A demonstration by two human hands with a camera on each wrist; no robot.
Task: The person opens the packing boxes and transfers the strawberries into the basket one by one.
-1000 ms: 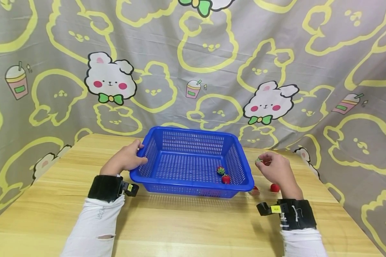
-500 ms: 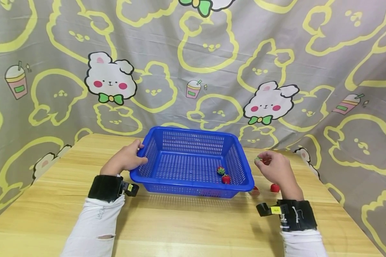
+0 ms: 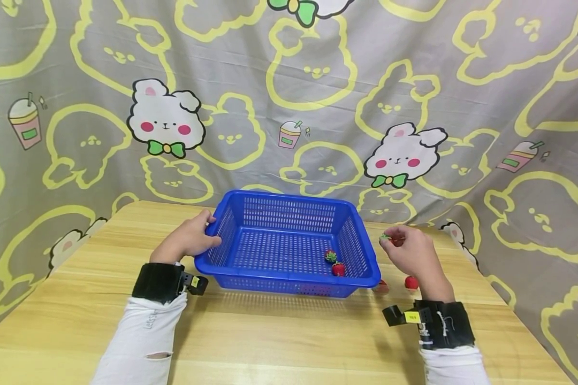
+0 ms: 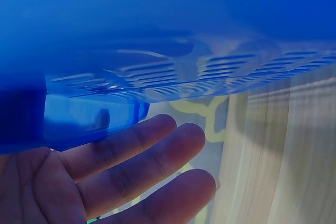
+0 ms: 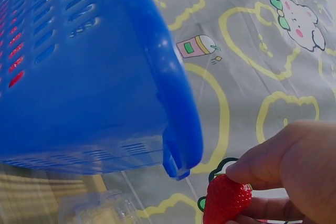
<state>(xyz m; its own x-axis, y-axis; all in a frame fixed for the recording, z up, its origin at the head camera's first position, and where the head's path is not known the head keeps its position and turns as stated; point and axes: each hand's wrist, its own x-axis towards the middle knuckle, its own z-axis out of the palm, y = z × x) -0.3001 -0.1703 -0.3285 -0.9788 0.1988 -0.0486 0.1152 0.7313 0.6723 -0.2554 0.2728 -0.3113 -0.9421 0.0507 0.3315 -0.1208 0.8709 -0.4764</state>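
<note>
A blue plastic basket (image 3: pixel 289 276) with slotted walls stands in the middle of the table in the head view. Two strawberries (image 3: pixel 338 268) lie in its near right corner. At the basket's left end, my left hand (image 3: pixel 192 235) grips the rim, its thumb over the edge. Several fingers (image 4: pixel 152 166) reach out under the rim in the left wrist view. My right hand (image 3: pixel 411 251) pinches a red strawberry (image 5: pixel 226 200) between thumb and fingers, just outside the basket's right rim. The strawberry's green leaves point toward the basket in the head view.
A red strawberry (image 3: pixel 411 282) sits on the right, below my right hand. Another red shape (image 3: pixel 381 286) shows partly behind the basket's corner. A clear plastic container (image 5: pixel 107 211) appears low in the right wrist view. A patterned curtain (image 3: pixel 327 123) hangs behind the wooden table (image 3: pixel 289 337).
My right hand, with the strawberry, has shifted very slightly left toward the basket. The left hand and the basket stay where they were.
</note>
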